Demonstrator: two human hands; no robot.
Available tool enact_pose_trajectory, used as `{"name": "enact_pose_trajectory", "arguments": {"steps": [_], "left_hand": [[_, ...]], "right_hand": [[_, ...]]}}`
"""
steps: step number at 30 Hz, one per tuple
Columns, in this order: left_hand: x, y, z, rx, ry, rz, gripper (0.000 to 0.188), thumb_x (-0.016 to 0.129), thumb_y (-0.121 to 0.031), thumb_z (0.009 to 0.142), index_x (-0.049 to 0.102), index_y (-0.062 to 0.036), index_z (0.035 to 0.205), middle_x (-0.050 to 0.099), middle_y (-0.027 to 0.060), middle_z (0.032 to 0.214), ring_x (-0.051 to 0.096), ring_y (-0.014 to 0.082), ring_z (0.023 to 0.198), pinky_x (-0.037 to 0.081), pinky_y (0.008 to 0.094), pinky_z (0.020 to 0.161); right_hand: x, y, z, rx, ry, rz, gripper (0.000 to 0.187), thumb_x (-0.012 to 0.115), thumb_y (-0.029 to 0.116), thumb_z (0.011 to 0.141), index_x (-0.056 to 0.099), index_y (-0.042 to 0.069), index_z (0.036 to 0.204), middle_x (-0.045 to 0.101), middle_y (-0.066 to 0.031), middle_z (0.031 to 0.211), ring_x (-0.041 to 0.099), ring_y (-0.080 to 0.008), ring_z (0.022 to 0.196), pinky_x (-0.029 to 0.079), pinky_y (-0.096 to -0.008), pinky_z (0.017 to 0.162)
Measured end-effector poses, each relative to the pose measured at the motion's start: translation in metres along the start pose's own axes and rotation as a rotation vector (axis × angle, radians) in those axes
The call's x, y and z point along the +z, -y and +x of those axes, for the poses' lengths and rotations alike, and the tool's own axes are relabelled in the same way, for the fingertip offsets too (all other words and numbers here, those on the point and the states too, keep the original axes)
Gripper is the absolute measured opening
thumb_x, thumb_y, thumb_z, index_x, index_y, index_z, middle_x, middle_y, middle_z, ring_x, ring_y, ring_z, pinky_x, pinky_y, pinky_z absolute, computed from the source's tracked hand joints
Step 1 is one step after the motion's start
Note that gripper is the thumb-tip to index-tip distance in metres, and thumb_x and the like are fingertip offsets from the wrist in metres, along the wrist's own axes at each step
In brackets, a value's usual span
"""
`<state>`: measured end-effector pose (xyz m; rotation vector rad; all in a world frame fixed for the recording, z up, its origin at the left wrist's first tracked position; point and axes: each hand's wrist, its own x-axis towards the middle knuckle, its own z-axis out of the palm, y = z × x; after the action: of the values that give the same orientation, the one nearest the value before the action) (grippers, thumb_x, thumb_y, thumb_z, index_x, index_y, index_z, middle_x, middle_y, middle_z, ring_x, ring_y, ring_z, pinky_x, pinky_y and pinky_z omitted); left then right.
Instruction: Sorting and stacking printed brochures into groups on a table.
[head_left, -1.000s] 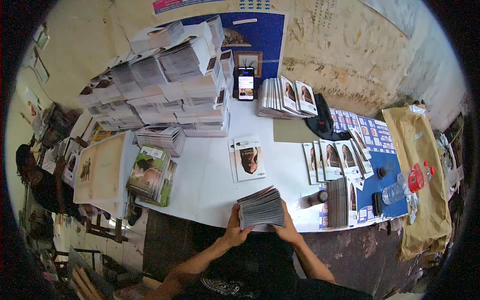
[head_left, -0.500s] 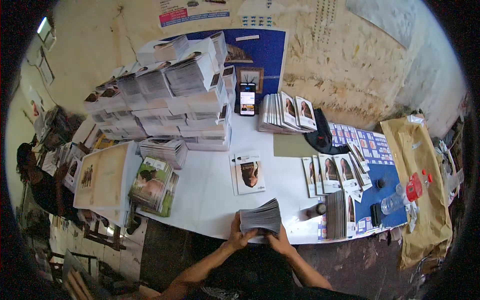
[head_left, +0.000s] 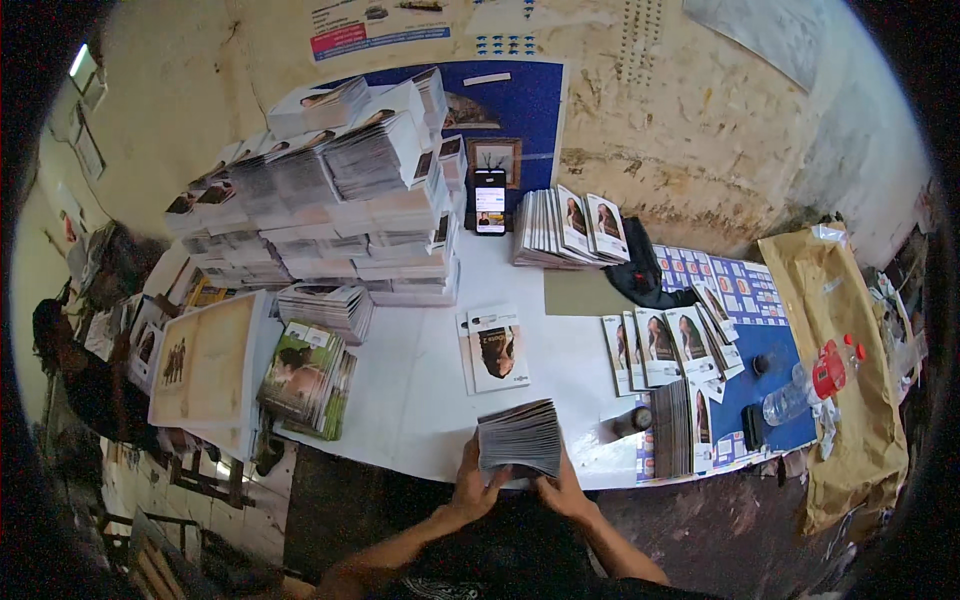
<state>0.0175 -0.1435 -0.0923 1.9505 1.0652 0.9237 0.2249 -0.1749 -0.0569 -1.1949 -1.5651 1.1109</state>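
Observation:
A thick stack of booklets point(head_left: 519, 438) is upright between my hands at the table's near edge, its grey page edges fanned slightly and facing up. My left hand point(head_left: 474, 486) grips its left side and my right hand point(head_left: 562, 490) its right side, with fingers partly hidden behind the stack. Just beyond lie a couple of white booklets with a dark portrait cover point(head_left: 497, 358), one overlapping the other. To the right of my hands, a dark round-topped object point(head_left: 632, 421) stands beside an upright row of booklets point(head_left: 672, 428).
Tall piles of booklets point(head_left: 350, 240) fill the back left, with green-covered booklets point(head_left: 303, 372) nearer. A phone point(head_left: 490, 202) stands at the back beside more booklets point(head_left: 568, 228). A plastic bottle point(head_left: 790, 402) and brown paper point(head_left: 850, 400) lie right. A person point(head_left: 75, 370) is at far left.
The stack has shifted slightly in my hands, its page edges more even and turned up. My view has moved a little; the things on the table stay in place.

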Motion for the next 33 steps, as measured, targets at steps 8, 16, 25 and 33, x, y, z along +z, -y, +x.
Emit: {"name": "enact_pose_trajectory", "arguments": {"steps": [8,16,25,33], "left_hand": [[-0.029,-0.005,0.019,-0.025,-0.336,-0.226,0.030,0.075,-0.019,0.082,0.062,0.0012,0.100,0.068,0.0117,0.092,0.064,0.0187,0.088,0.052,0.0346,0.078],[-0.111,-0.015,0.015,-0.692,-0.341,-0.309,0.042,0.068,-0.023,0.089,0.057,0.0099,0.113,0.064,0.0200,0.107,0.062,0.0247,0.097,0.049,0.0363,0.086],[-0.095,-0.019,0.083,-0.308,-0.135,0.767,0.066,0.040,-0.035,0.099,0.023,0.0120,0.143,0.021,0.0292,0.151,0.017,0.0420,0.142,0.017,0.0522,0.114],[-0.072,0.027,0.079,-0.328,-0.077,0.845,0.063,0.037,-0.034,0.100,0.024,0.0090,0.144,0.018,0.0222,0.155,0.014,0.0357,0.145,0.018,0.0569,0.112]], "right_hand": [[0.000,0.031,0.031,-0.046,-0.070,-0.144,0.062,0.067,0.007,0.081,0.038,-0.003,0.134,0.050,-0.0224,0.126,0.051,-0.0290,0.118,0.038,-0.0383,0.103],[0.058,0.039,0.111,0.346,0.065,0.113,0.040,0.069,0.021,0.085,0.058,-0.006,0.112,0.066,-0.0134,0.082,0.063,-0.0159,0.074,0.052,-0.0318,0.065],[0.053,0.022,0.107,0.450,0.070,-0.118,0.041,0.069,0.030,0.079,0.065,-0.006,0.098,0.068,-0.0250,0.080,0.069,-0.0316,0.075,0.053,-0.0402,0.068],[0.056,0.029,0.103,0.462,0.067,-0.217,0.047,0.069,0.032,0.079,0.063,-0.007,0.102,0.067,-0.0245,0.082,0.068,-0.0370,0.075,0.053,-0.0432,0.068]]}}
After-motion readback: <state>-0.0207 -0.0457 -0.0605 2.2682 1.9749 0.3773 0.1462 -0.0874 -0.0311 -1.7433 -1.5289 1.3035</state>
